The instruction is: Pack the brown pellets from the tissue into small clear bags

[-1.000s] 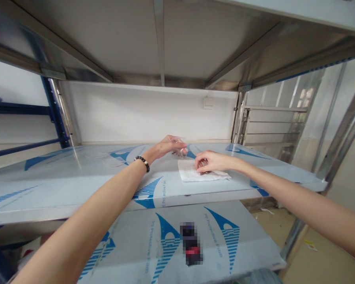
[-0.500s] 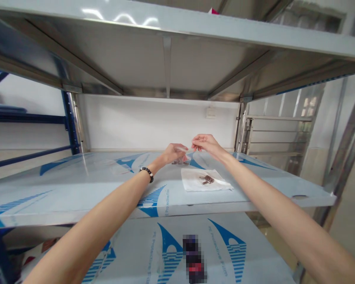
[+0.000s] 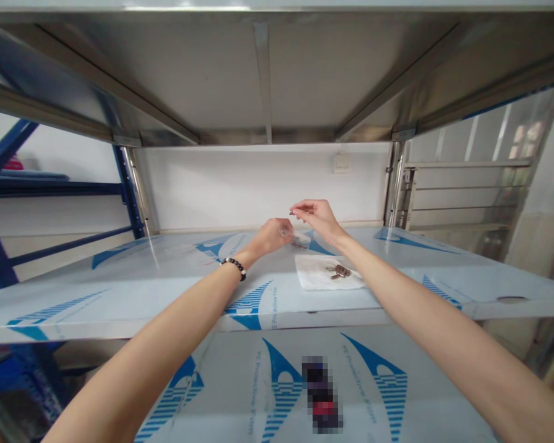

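Observation:
My left hand point(image 3: 271, 236) is raised above the shelf and holds a small transparent plastic bag point(image 3: 285, 231) in its fingers. My right hand point(image 3: 312, 215) is just up and to the right of it, with finger and thumb pinched on a small dark piece point(image 3: 293, 212). On a folded white cloth point(image 3: 311, 274) lie several small dark brown pieces point(image 3: 339, 271). A few similar pieces point(image 3: 299, 243) sit on the shelf under the bag, partly hidden by my left hand.
The steel shelf point(image 3: 120, 289) is covered in blue-printed protective film, with another shelf above and below. A pixelated bottle point(image 3: 321, 394) stands on the lower shelf. Steel uprights frame the shelf, a white wall stands behind, and a blue rack point(image 3: 127, 191) stands at left.
My right hand has risen off the cloth to beside the bag, leaving the dark pieces on the cloth in view. The view has shifted slightly as my head moved.

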{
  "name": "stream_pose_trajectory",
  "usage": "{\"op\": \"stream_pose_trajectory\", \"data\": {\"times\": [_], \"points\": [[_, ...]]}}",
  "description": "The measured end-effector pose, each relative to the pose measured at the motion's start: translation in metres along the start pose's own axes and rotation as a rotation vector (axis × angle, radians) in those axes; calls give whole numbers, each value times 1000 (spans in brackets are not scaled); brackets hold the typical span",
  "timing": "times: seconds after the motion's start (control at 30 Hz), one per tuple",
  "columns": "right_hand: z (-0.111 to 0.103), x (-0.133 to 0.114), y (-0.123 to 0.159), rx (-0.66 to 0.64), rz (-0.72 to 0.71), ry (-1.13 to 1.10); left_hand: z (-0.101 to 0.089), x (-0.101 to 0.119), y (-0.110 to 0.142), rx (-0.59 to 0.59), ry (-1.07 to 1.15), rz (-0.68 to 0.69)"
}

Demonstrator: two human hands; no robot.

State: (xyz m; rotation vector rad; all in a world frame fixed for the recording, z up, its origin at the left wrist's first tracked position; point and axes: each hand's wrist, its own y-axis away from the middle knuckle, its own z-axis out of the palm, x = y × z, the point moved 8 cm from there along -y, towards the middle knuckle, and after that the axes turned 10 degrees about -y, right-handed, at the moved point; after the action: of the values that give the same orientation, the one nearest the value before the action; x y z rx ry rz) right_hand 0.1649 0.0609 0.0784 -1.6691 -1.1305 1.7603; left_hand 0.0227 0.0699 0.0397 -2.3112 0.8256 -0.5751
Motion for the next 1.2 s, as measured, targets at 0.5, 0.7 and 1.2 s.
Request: {"op": "stream_pose_trajectory", "data": {"times": [0.5, 0.7, 1.2], "points": [[12, -38, 10, 120, -260, 178, -29, 18, 3, 244, 64, -11], [14, -8, 6, 48, -87, -58, -25, 7, 0, 261, 331, -59], [20, -4, 5, -54, -70, 75, -15, 12, 1, 91, 211, -31]]}}
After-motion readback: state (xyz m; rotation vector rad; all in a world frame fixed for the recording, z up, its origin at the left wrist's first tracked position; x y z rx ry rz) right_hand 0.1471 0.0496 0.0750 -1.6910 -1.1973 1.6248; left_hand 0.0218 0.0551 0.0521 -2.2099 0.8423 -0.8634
